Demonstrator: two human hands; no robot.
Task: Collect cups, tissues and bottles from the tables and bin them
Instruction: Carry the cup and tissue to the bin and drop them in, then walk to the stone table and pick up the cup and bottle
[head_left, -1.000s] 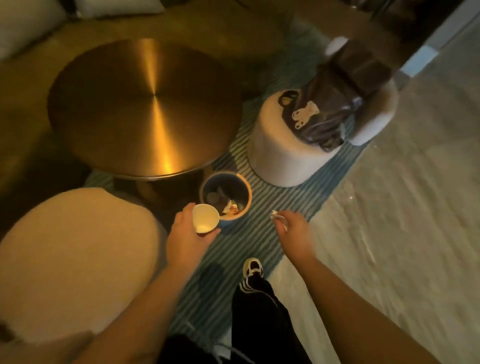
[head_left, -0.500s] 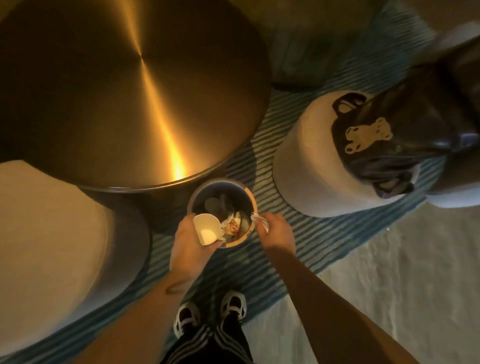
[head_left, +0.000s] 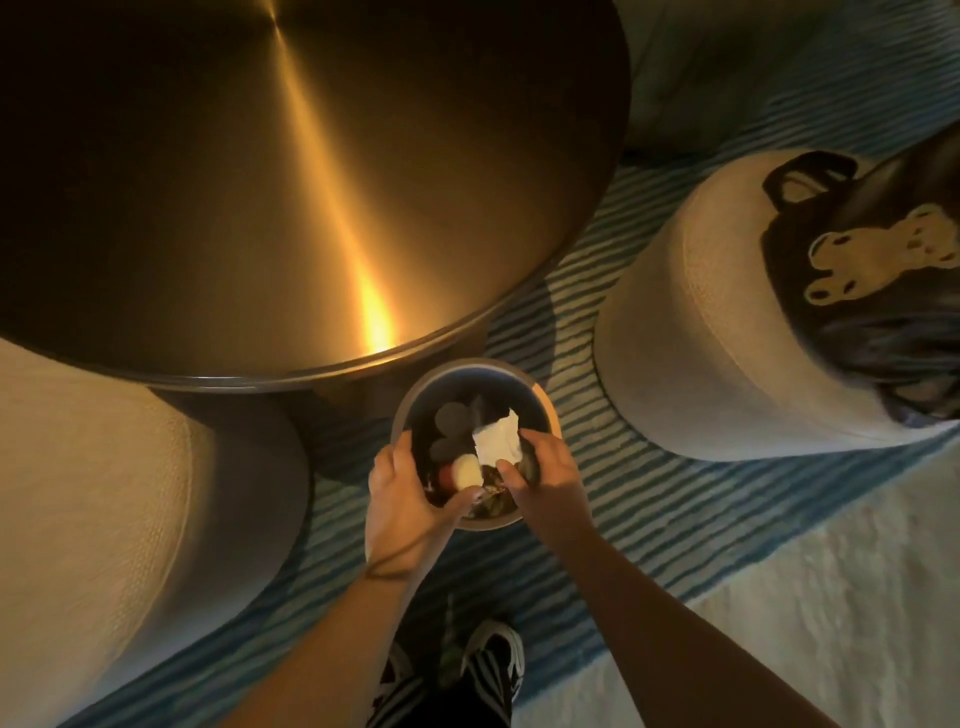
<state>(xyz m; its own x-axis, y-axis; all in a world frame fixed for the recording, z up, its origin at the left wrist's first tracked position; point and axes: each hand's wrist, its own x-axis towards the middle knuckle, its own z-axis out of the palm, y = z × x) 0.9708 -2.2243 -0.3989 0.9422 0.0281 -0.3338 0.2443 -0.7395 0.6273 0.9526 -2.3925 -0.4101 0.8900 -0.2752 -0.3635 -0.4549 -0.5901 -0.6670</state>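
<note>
Both hands now reach over the open mouth of a small round bin (head_left: 545, 410) on the floor. The left hand (head_left: 402, 506) has its fingers curled loosely around a small white cup (head_left: 466, 472), which half a second ago was held upright at the rim and is now tipped down inside the bin. Whether the fingers truly grip it or are letting it go cannot be told. The right hand (head_left: 545, 475) pinches a white tissue (head_left: 497, 441) between thumb and fingers; earlier it was a small scrap at the bin's edge, and now it hangs open over the middle of the bin. Darker rubbish already lies at the bottom.

The bin stands on a blue and white striped rug (head_left: 649, 499), tucked just under the edge of a large round brass-coloured table (head_left: 311, 182). A pale round stool (head_left: 701, 338) sits to the right with a dark bag (head_left: 883, 291) on it, and another pale stool (head_left: 104, 519) sits to the left. The person's striped shoes (head_left: 493, 654) show below.

Judging by this, both items are about to drop, finishing this load.
</note>
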